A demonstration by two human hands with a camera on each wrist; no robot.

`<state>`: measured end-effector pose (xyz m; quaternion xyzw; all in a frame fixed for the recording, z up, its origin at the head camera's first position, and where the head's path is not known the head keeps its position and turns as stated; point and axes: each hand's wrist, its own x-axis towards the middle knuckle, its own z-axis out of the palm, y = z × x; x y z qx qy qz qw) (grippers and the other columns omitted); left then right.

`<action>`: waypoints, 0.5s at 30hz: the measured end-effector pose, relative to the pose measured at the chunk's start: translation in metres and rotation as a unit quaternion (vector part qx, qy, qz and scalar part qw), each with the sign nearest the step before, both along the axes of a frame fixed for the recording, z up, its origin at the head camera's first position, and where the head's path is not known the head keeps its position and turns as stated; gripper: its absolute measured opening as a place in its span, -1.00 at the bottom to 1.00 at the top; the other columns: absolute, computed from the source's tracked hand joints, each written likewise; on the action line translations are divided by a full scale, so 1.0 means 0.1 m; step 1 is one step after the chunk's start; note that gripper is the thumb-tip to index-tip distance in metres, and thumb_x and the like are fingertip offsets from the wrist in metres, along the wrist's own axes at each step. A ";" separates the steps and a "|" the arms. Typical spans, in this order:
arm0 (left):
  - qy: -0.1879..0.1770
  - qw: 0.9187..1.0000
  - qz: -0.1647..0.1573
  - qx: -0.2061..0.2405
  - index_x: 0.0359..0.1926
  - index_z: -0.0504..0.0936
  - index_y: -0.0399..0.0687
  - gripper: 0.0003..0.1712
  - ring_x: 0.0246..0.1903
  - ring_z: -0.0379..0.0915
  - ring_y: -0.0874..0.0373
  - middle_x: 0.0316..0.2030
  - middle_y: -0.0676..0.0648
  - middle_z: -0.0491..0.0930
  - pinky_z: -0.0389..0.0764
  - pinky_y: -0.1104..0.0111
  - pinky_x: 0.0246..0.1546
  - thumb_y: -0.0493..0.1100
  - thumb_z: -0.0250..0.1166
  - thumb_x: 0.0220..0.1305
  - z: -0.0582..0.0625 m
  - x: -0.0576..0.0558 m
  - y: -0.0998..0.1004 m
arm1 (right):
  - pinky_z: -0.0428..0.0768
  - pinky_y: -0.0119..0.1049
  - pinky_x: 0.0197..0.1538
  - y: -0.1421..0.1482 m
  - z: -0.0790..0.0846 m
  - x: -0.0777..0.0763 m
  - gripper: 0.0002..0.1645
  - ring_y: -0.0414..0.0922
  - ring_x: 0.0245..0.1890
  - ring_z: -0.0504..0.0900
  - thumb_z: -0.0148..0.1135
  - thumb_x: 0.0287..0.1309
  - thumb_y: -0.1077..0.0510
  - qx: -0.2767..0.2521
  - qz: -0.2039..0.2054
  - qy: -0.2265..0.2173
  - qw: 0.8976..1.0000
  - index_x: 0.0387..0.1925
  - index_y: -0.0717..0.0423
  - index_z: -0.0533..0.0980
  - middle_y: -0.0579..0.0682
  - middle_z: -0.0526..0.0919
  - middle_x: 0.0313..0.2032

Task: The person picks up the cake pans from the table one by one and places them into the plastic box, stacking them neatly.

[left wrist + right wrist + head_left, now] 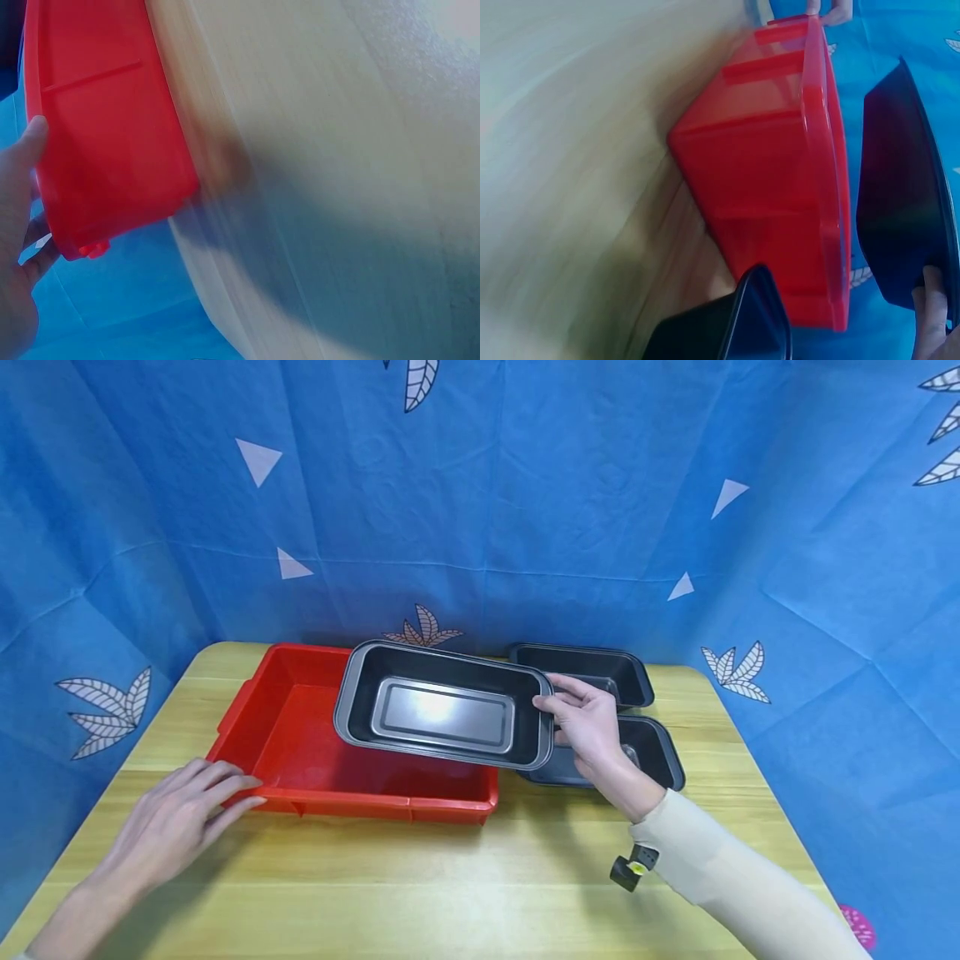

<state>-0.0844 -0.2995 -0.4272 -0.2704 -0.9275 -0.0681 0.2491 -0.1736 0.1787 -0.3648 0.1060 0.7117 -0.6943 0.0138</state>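
Observation:
A dark metal loaf pan [442, 714] is held up by its right end in my right hand [581, 718], thumb inside the rim and fingers beneath. It hangs tilted over the right part of a red plastic tray [300, 795], its inside facing me. In the right wrist view the pan [900, 195] is seen from its underside, apart from the tray wall [757, 172]. My left hand [176, 814] pinches the tray's rim at the front left corner. The left wrist view has that thumb on the outer wall [112, 135] and other fingers round the corner.
Two more dark loaf pans stand right of the tray: a rear pan [637, 681] and a front pan [660, 752], partly hidden by my right hand and the held pan. All stand on a wooden table [450, 885]. A blue patterned cloth [480, 510] hangs behind and at the sides.

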 end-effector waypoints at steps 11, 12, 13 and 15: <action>-0.027 1.000 0.008 -0.014 -0.07 0.80 -0.03 -0.34 -0.19 0.59 -0.03 -0.20 -0.10 0.75 0.78 -0.04 -0.28 0.42 0.16 0.39 0.02 0.00 -0.02 | 0.71 -0.36 -0.49 -0.34 -0.03 -0.11 -0.47 -0.30 -0.53 0.72 0.35 0.24 0.35 -0.003 0.007 0.011 1.000 0.25 0.15 0.62 -0.28 0.75 -0.48; -0.029 0.999 0.009 -0.015 -0.07 0.80 -0.03 -0.45 -0.18 0.59 -0.04 -0.19 -0.10 0.75 0.78 -0.04 -0.28 0.32 0.38 0.29 0.02 0.00 -0.01 | 0.71 -0.36 -0.49 -0.37 -0.04 -0.12 -0.48 -0.30 -0.53 0.71 0.35 0.24 0.35 -0.002 0.008 0.010 1.000 0.25 0.15 0.62 -0.28 0.75 -0.48; -0.031 0.999 0.010 -0.017 -0.07 0.80 -0.03 -0.51 -0.18 0.59 -0.04 -0.19 -0.11 0.75 0.78 -0.04 -0.28 0.20 0.56 0.14 0.02 0.01 -0.01 | 0.71 -0.37 -0.49 -0.41 -0.04 -0.13 -0.48 -0.30 -0.53 0.73 0.35 0.24 0.35 -0.001 0.009 0.009 1.000 0.24 0.15 0.63 -0.27 0.74 -0.48; -0.032 0.999 0.013 -0.021 -0.07 0.80 -0.04 -0.43 -0.18 0.59 -0.04 -0.19 -0.11 0.75 0.78 -0.04 -0.28 -0.08 0.76 -0.20 0.03 0.01 0.00 | 0.69 -0.38 -0.50 -0.47 -0.05 -0.15 -0.49 -0.31 -0.53 0.71 0.36 0.24 0.35 0.001 0.012 0.007 1.000 0.24 0.14 0.63 -0.25 0.74 -0.48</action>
